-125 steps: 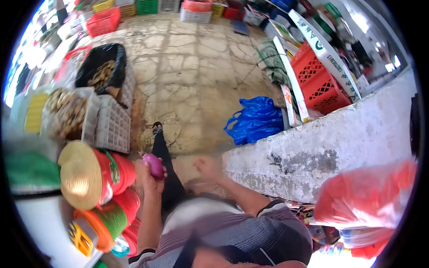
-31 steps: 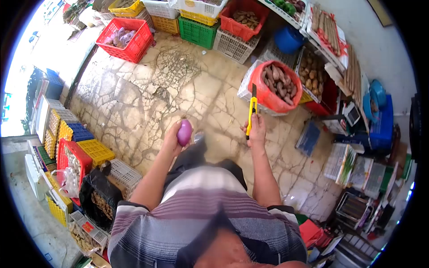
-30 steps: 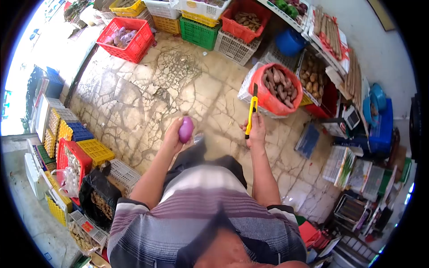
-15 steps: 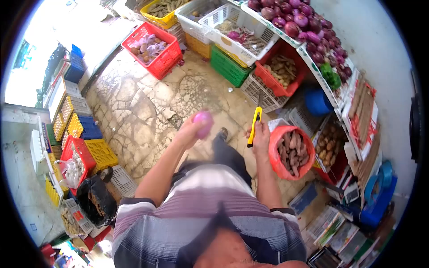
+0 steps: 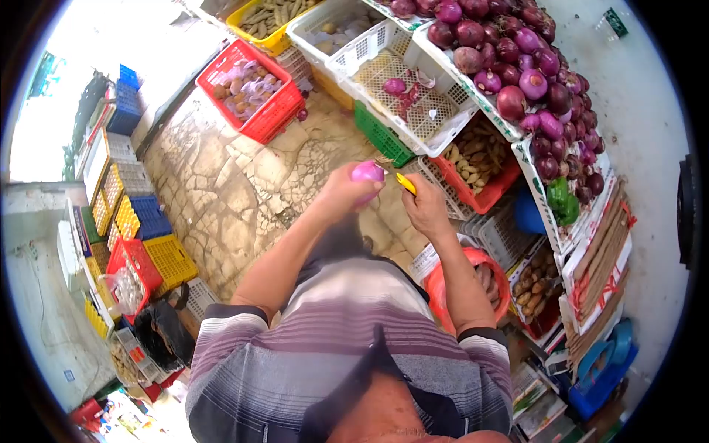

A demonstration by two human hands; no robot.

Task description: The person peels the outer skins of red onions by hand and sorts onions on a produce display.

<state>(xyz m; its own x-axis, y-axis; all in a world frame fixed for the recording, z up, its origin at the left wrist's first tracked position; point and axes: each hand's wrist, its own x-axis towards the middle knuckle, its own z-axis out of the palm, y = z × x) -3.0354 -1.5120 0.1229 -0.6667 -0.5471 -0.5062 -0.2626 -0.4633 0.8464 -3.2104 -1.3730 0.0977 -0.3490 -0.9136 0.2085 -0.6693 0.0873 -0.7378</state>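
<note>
Purple onion (image 5: 367,173) and yellow cutter (image 5: 405,183) brought close together in bare hands

Head view, sole view examined. Left hand (image 5: 341,193): grasping the onion, fingers wrapped about it, with the upper part exposed and a wispy end, apparently roots, directed toward 1 o'clock. Right hand (image 5: 426,207): closed firmly round the cutter's handle, at the onion's 4 o'clock. The onion is located in front of the person's body, slightly toward 12 o'clock from the centre of the view.

Change noted: half a second earlier the hands stand farther apart and the cutter points close to 12 o'clock. At present the gap is much reduced and the cutter is turned toward 10 o'clock, its working end directed at the onion. In my judgement this places onion and cutter in a working position. The blade is too indistinct to confirm whether it touches the onion, and no cut can be verified.

Surroundings, by direction from the hands: a white crate (image 5: 447,131) containing purple pieces at 1 o'clock; a heap of red onions (image 5: 532,83) at 2 o'clock; a red bag (image 5: 443,292) of tubers at 5 o'clock, partly hidden by the right forearm; a red crate (image 5: 275,122) of wrapped produce at 10 o'clock.
</note>
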